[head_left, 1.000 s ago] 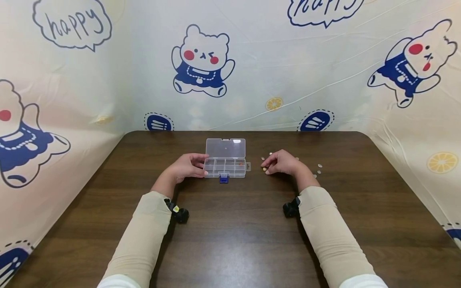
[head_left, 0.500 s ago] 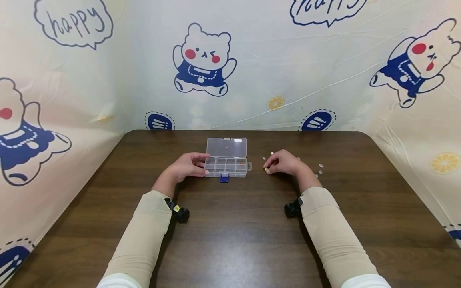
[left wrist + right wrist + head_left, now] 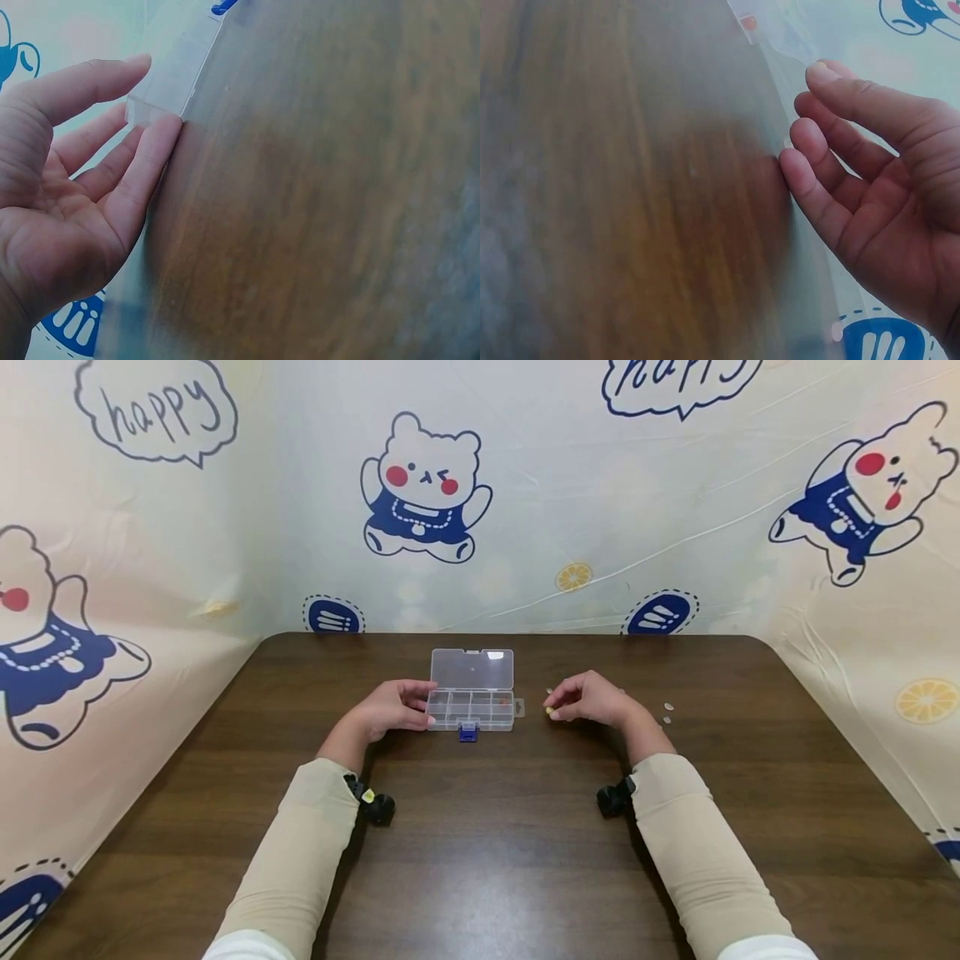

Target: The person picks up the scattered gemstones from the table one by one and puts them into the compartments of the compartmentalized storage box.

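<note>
A clear plastic compartment box (image 3: 447, 724) stands on the table with its lid (image 3: 471, 668) raised at the back and a blue latch (image 3: 468, 734) at the front. My left hand (image 3: 390, 704) holds its left end, thumb at one edge and fingers at the other. An orange-red piece (image 3: 503, 701) lies in a compartment at the right end. Right of the box, my right hand (image 3: 592, 697) pinches a small yellow piece (image 3: 550, 711) between thumb and index finger, low over the table. In the right wrist view that piece is hidden, and the other fingers (image 3: 799, 172) are loosely curled.
Small pale flat pieces (image 3: 668, 707) lie on the brown table (image 3: 480, 843) right of and behind my right hand, some partly hidden by it. A hanging tab (image 3: 520, 707) sticks out of the box's right end. A printed cloth (image 3: 525, 485) rises behind the table.
The right thumb and index finger have taken hold of the yellow piece and shifted it slightly left toward the box. The left hand and box stay as they were.
</note>
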A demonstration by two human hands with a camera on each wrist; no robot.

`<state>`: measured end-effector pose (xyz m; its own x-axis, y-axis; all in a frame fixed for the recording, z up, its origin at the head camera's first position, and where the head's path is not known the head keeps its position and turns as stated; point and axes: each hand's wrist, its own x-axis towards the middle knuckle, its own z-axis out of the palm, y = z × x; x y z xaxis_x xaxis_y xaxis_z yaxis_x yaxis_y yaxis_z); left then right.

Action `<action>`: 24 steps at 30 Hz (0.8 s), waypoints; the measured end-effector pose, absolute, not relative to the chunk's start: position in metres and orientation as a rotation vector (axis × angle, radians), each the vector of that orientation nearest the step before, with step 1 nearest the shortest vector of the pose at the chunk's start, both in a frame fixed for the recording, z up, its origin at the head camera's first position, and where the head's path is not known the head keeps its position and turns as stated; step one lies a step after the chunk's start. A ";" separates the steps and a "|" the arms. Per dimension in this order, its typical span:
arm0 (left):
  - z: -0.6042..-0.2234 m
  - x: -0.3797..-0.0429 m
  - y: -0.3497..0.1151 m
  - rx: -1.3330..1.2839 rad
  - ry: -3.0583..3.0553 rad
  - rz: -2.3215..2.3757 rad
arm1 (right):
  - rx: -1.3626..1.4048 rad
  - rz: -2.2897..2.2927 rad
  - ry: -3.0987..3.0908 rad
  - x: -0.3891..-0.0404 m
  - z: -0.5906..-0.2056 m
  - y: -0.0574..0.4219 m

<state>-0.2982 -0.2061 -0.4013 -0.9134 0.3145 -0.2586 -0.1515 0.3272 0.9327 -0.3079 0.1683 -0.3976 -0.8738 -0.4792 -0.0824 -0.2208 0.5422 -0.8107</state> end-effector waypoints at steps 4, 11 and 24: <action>-0.400 -0.297 -0.205 0.143 2.214 1.605 | -0.575 -1.270 2.474 -0.308 -0.397 0.166; -0.401 -0.296 -0.204 0.156 2.220 1.608 | -0.598 -1.244 2.485 -0.305 -0.391 0.161; -0.401 -0.297 -0.205 0.158 2.223 1.608 | -0.680 -1.240 2.513 -0.302 -0.373 0.147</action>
<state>-0.2967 -0.2052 -0.4013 -0.9172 0.3139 -0.2453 -0.1347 0.3350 0.9325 -0.3019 0.1467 -0.3726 -0.8574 -0.5142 -0.0235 -0.2942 0.5271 -0.7973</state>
